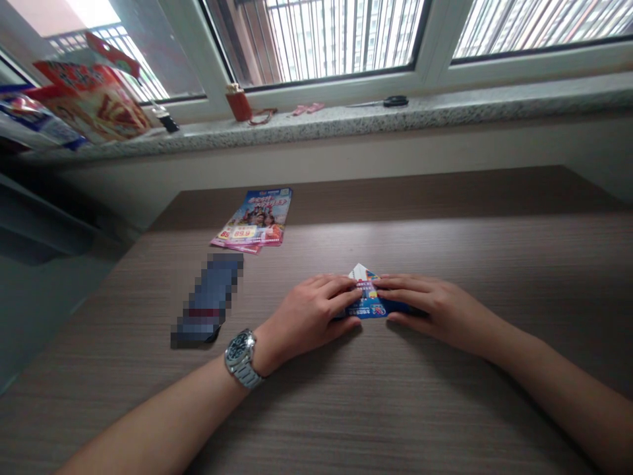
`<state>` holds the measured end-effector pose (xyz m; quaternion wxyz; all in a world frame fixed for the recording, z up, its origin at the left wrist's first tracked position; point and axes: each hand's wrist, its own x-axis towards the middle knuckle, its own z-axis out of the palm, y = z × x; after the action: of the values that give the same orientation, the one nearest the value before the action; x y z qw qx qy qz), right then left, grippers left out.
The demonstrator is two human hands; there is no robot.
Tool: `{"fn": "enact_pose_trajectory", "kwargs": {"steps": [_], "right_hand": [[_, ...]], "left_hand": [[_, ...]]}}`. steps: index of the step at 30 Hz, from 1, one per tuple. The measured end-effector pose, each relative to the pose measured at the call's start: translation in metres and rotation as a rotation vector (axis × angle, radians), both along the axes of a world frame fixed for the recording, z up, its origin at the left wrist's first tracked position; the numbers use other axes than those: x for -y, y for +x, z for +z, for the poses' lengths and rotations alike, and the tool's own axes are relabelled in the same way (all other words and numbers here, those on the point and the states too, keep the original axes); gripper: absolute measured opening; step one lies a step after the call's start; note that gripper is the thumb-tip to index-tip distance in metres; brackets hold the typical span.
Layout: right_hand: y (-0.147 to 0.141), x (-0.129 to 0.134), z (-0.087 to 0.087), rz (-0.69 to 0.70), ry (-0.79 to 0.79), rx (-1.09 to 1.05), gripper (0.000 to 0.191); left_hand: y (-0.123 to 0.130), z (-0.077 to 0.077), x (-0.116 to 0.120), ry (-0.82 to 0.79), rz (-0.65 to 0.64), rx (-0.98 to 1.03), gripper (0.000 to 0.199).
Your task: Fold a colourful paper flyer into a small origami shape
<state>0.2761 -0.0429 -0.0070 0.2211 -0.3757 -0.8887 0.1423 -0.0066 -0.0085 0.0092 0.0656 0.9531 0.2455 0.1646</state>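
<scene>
A small folded paper flyer (368, 307), mostly blue with print and a white pointed tip at its far side, lies on the table between my two hands. My left hand (321, 307) wears a steel watch at the wrist and grips the flyer's left part, fingers over the top and thumb along the near edge. From the other side my right hand (428, 300) holds the right part in the same way, fingers pressed together over it. The fingers hide both ends of the paper.
A stack of colourful flyers (257, 218) lies at the back left of the brown table (395, 409). Nearer stands a blurred dark flat object (210, 300). On the stone sill (341, 122) are scissors (395, 101), a red-brown container (238, 103) and snack bags (96, 99).
</scene>
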Motion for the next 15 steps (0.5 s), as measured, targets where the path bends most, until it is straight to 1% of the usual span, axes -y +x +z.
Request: {"fn": "enact_pose_trajectory", "kwargs": {"steps": [6, 15], "right_hand": [[-0.0021, -0.0013, 0.0025, -0.010, 0.018, -0.038, 0.035], [-0.0029, -0.0010, 0.0029, -0.004, 0.035, -0.017, 0.038]], "left_hand": [[0.0008, -0.0008, 0.0012, 0.046, 0.003, 0.014, 0.036], [0.0014, -0.0003, 0.0010, 0.066, 0.009, 0.010, 0.028]]}}
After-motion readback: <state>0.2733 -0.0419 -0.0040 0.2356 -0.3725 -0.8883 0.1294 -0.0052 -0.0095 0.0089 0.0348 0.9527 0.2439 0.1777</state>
